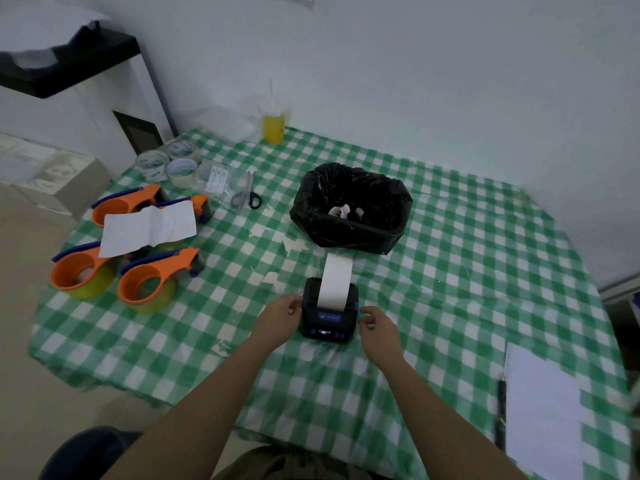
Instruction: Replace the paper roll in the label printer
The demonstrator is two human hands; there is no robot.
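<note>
A small black label printer [329, 322] with blue buttons and a lit display stands on the green checked tablecloth [450, 271]. A white paper strip [335, 280] runs out of its top slot and away from me toward the bin. My left hand [280, 318] touches the printer's left side with curled fingers. My right hand [377, 327] hovers at the printer's right side, fingers apart, holding nothing. The roll inside the printer is hidden.
A bin lined with a black bag [353, 206] holds paper scraps just behind the printer. Orange tape dispensers [145, 285], a white sheet [149, 226], tape rolls [173, 161], scissors [247, 197] and a yellow drink cup [273, 128] lie left and far. A notepad [543, 410] with a pen lies at the right.
</note>
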